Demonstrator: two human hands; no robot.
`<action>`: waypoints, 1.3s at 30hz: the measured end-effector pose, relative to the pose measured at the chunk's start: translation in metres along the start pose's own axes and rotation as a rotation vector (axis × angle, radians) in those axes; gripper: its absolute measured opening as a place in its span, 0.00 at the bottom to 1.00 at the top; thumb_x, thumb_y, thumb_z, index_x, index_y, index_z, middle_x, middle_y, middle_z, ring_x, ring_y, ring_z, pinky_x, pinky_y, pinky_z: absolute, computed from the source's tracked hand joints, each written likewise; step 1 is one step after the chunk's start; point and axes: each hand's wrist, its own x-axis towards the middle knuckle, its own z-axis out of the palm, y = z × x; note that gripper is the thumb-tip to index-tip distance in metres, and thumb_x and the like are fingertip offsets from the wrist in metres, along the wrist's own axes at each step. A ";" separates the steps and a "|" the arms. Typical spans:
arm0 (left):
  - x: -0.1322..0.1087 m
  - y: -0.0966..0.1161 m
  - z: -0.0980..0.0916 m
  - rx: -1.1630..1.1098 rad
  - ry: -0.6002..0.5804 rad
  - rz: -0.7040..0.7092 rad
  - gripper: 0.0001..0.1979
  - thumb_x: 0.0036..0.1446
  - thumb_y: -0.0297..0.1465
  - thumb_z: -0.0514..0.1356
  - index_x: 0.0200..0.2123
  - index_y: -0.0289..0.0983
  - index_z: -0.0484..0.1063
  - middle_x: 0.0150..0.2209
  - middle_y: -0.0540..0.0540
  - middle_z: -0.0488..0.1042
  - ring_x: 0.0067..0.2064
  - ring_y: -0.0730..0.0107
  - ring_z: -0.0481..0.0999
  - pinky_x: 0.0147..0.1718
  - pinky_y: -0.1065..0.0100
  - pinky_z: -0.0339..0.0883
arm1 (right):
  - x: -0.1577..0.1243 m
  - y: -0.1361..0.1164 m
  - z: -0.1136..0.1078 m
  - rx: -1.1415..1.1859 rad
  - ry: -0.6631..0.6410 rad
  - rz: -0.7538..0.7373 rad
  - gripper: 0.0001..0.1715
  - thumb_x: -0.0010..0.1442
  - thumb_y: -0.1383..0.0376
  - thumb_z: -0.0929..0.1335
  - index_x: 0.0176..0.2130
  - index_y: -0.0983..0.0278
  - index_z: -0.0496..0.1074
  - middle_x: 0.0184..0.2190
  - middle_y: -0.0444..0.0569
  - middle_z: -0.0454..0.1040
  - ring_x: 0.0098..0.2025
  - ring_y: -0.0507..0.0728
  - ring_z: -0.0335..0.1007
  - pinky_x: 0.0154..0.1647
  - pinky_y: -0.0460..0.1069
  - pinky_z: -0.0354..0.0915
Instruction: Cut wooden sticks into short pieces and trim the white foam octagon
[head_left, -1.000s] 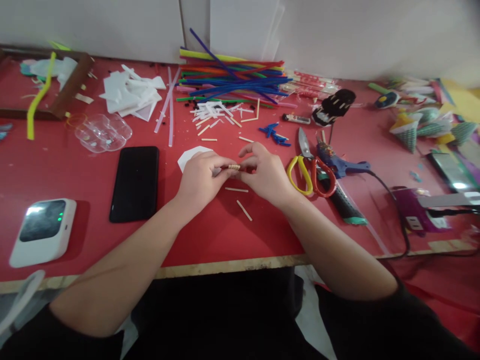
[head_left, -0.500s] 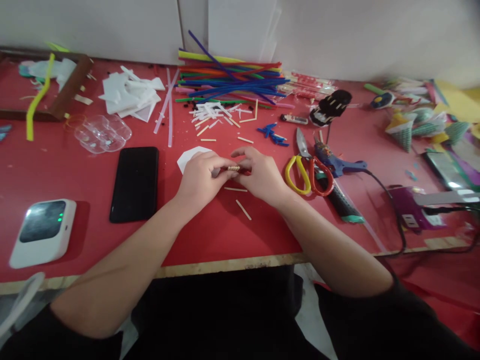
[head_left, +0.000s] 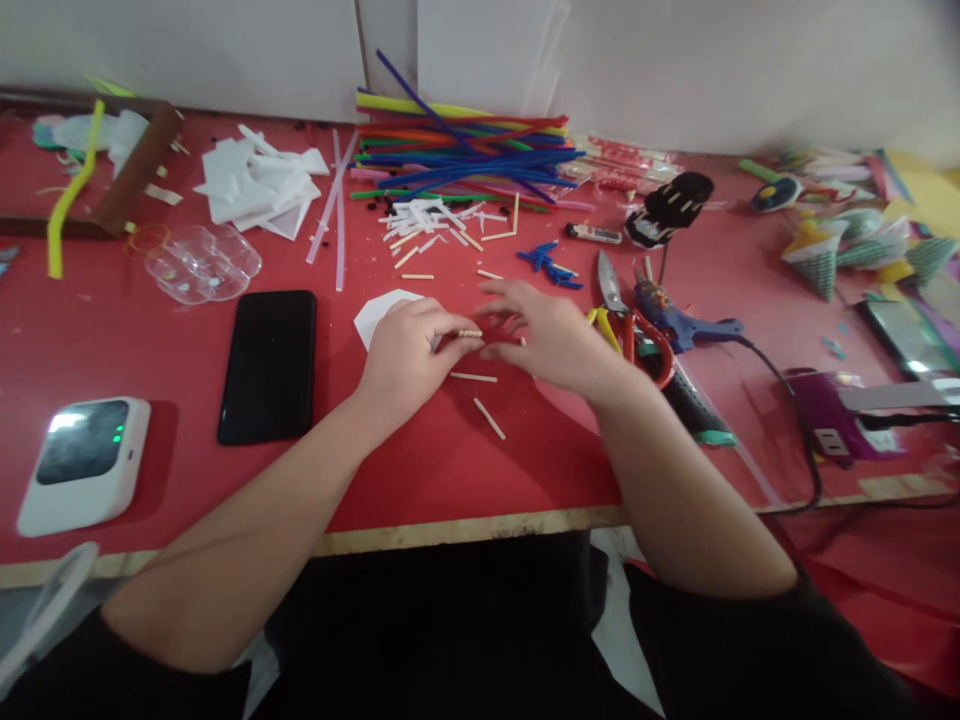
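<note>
My left hand (head_left: 405,355) rests on the red table (head_left: 465,470) with its fingers pinched on a small bundle of short wooden sticks (head_left: 469,334). My right hand (head_left: 551,335) hovers just right of that bundle, fingers spread and blurred by motion, holding nothing that I can see. Two loose wooden sticks (head_left: 484,400) lie on the table just below the hands. A white cut-out piece (head_left: 379,308) sits partly under my left hand.
A black phone (head_left: 270,362) and a white device with a green light (head_left: 84,462) lie to the left. Yellow and red scissors (head_left: 634,330), a blue glue gun (head_left: 686,325) with its cable, colourful pipe cleaners (head_left: 465,150), white foam scraps (head_left: 251,185) and a clear plastic tray (head_left: 202,265) surround the hands.
My right hand has let go of the stick bundle, opened and shifted to the right, over the scissors' handles. My left hand keeps its pinch on the bundle.
</note>
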 end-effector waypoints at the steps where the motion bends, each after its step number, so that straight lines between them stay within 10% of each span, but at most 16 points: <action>1: 0.000 0.000 0.000 -0.005 0.000 -0.004 0.03 0.57 0.34 0.69 0.35 0.42 0.83 0.28 0.50 0.75 0.34 0.66 0.73 0.37 0.65 0.64 | -0.001 0.004 -0.010 -0.036 0.032 0.002 0.26 0.53 0.66 0.73 0.52 0.63 0.72 0.44 0.52 0.81 0.41 0.59 0.76 0.42 0.52 0.68; 7: 0.000 0.002 0.000 -0.007 0.003 -0.042 0.04 0.58 0.35 0.68 0.35 0.43 0.83 0.30 0.50 0.77 0.36 0.65 0.74 0.38 0.65 0.65 | -0.007 0.006 -0.038 -0.301 -0.149 0.226 0.15 0.55 0.56 0.75 0.27 0.62 0.72 0.23 0.45 0.73 0.25 0.54 0.67 0.28 0.50 0.58; 14: -0.001 0.005 -0.001 -0.021 0.002 -0.058 0.04 0.58 0.35 0.68 0.34 0.43 0.83 0.34 0.49 0.82 0.40 0.63 0.77 0.43 0.63 0.68 | -0.006 -0.004 -0.020 -0.418 -0.320 0.084 0.07 0.61 0.66 0.68 0.31 0.63 0.75 0.32 0.50 0.79 0.35 0.57 0.72 0.37 0.51 0.60; 27: -0.003 0.001 0.002 -0.047 0.018 -0.139 0.04 0.56 0.33 0.69 0.36 0.44 0.83 0.34 0.49 0.83 0.36 0.65 0.78 0.39 0.64 0.70 | -0.007 -0.002 0.009 0.390 0.012 -0.002 0.08 0.58 0.68 0.69 0.40 0.62 0.70 0.36 0.48 0.79 0.40 0.56 0.78 0.45 0.51 0.71; 39: -0.004 0.002 0.002 -0.045 0.016 -0.116 0.03 0.58 0.34 0.68 0.36 0.44 0.83 0.34 0.48 0.83 0.38 0.62 0.78 0.41 0.63 0.70 | -0.003 0.005 0.014 0.145 0.024 -0.071 0.06 0.58 0.65 0.72 0.35 0.63 0.82 0.33 0.47 0.81 0.36 0.55 0.76 0.40 0.48 0.66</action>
